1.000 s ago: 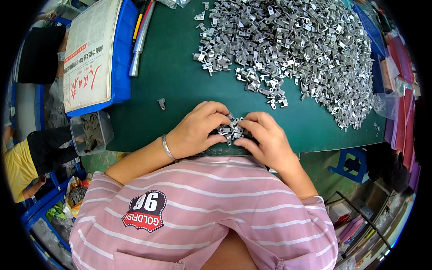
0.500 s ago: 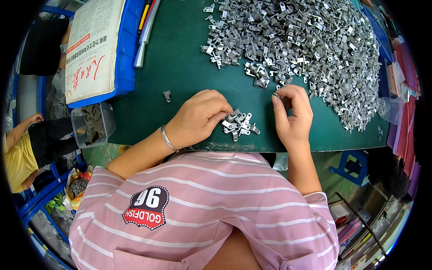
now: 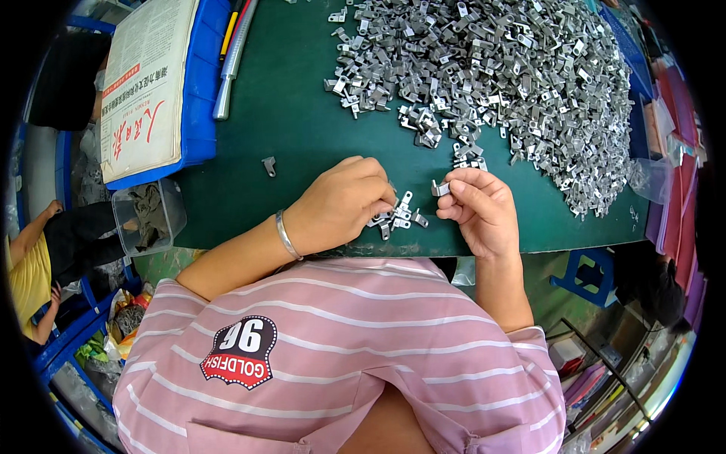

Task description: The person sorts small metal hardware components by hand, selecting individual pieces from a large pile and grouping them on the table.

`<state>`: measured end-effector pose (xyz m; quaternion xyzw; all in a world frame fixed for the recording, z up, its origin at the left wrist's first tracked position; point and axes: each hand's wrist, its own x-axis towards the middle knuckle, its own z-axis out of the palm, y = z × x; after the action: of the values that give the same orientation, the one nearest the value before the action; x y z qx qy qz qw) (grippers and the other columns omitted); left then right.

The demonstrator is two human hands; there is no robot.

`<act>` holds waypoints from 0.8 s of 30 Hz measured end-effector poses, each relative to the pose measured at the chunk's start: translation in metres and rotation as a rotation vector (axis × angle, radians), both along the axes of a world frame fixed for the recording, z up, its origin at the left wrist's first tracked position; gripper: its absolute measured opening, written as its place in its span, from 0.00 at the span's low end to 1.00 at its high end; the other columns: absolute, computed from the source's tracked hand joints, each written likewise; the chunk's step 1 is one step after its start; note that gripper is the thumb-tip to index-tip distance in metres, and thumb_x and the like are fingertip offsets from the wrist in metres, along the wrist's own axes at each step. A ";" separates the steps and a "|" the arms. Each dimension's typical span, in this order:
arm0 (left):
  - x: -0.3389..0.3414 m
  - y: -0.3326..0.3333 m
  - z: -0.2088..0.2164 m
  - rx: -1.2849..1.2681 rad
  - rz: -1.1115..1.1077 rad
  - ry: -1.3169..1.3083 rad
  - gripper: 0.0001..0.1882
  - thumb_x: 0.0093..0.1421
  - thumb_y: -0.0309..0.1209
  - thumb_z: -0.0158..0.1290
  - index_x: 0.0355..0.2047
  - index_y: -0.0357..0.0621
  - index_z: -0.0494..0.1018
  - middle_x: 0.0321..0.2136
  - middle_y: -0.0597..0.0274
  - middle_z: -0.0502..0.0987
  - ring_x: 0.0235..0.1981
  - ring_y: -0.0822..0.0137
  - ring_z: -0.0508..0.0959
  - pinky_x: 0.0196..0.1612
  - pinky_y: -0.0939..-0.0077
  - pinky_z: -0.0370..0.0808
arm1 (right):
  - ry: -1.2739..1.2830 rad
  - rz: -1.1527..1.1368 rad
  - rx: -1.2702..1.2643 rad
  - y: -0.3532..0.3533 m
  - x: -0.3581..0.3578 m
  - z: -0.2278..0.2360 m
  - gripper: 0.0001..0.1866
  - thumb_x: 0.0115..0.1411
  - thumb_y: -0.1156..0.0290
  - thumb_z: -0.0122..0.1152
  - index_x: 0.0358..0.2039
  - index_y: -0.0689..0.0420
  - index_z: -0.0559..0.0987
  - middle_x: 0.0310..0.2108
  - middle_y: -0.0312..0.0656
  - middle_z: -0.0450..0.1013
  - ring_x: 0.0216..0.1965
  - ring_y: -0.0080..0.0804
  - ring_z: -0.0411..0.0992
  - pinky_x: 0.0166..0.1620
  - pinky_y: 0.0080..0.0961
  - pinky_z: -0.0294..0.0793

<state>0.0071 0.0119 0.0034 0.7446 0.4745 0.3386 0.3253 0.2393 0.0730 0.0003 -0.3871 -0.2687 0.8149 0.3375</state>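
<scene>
Between the thumb and forefinger of my right hand, a small bent metal bracket is pinched, held just right of a small group of similar brackets. My left hand bends over the left side of that group, fingers curled together at its edge. Whatever is between those fingertips is hidden. A large heap of the same silvery brackets spreads over the far right of the green table. One single bracket lies apart, left of my left hand.
At the left, a blue tray carries folded newspapers, with pens and a metal-bladed tool alongside. A clear plastic box with dark cloth hangs by the table's left edge. A blue stool stands right. Another person is at far left.
My right hand has turned and come nearer the small group, bringing a bracket into plain view. My left hand stays over the group, fingers curled closer. The whole view has shifted slightly.
</scene>
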 end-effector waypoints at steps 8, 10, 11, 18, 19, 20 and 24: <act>0.000 0.001 0.000 -0.020 0.030 -0.002 0.03 0.52 0.21 0.57 0.28 0.41 0.74 0.27 0.60 0.74 0.31 0.59 0.74 0.37 0.68 0.71 | -0.589 0.193 0.811 -0.016 -0.011 0.012 0.05 0.52 0.84 0.60 0.31 0.63 0.80 0.34 0.44 0.78 0.38 0.29 0.77 0.38 0.22 0.76; 0.000 0.002 -0.002 -0.014 0.040 -0.005 0.03 0.52 0.21 0.57 0.28 0.40 0.74 0.27 0.60 0.74 0.31 0.60 0.74 0.36 0.69 0.72 | -0.579 0.252 1.054 -0.016 -0.012 0.009 0.07 0.48 0.84 0.62 0.30 0.61 0.81 0.33 0.45 0.77 0.34 0.34 0.76 0.39 0.27 0.76; 0.000 0.003 -0.001 -0.021 0.047 -0.011 0.03 0.52 0.21 0.57 0.28 0.40 0.74 0.27 0.60 0.74 0.31 0.60 0.74 0.36 0.69 0.72 | -0.572 0.264 1.073 -0.018 -0.013 0.010 0.07 0.47 0.84 0.62 0.29 0.61 0.80 0.32 0.45 0.77 0.33 0.37 0.76 0.39 0.28 0.76; 0.013 0.025 0.006 0.069 0.147 -0.006 0.11 0.53 0.22 0.57 0.37 0.40 0.74 0.34 0.56 0.72 0.33 0.58 0.75 0.37 0.69 0.72 | -1.203 -0.018 1.353 0.012 -0.005 -0.002 0.15 0.48 0.77 0.67 0.39 0.61 0.77 0.35 0.45 0.69 0.38 0.43 0.68 0.40 0.34 0.69; 0.018 0.032 0.007 0.091 0.188 -0.011 0.13 0.53 0.22 0.57 0.39 0.40 0.73 0.36 0.55 0.72 0.34 0.57 0.75 0.38 0.69 0.72 | -1.222 -0.010 1.366 0.013 -0.006 -0.002 0.15 0.48 0.77 0.67 0.39 0.61 0.77 0.35 0.45 0.69 0.38 0.43 0.68 0.40 0.34 0.69; 0.021 0.041 0.006 0.182 0.199 0.057 0.17 0.52 0.23 0.58 0.44 0.41 0.72 0.38 0.53 0.70 0.35 0.55 0.75 0.38 0.68 0.73 | -1.240 -0.003 1.378 0.013 -0.006 -0.001 0.15 0.48 0.76 0.67 0.38 0.61 0.77 0.35 0.46 0.69 0.38 0.44 0.68 0.40 0.34 0.69; 0.025 0.064 -0.004 0.231 0.201 0.123 0.11 0.51 0.24 0.60 0.36 0.41 0.74 0.35 0.56 0.70 0.35 0.56 0.74 0.37 0.68 0.73 | -1.208 0.025 1.396 0.013 -0.007 -0.002 0.14 0.48 0.74 0.67 0.37 0.59 0.78 0.37 0.43 0.70 0.39 0.43 0.68 0.42 0.34 0.67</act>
<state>0.0324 0.0759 -0.0010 0.7452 0.5234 0.3756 0.1723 0.2327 0.0861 -0.0014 -0.4521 -0.8339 0.1312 0.2881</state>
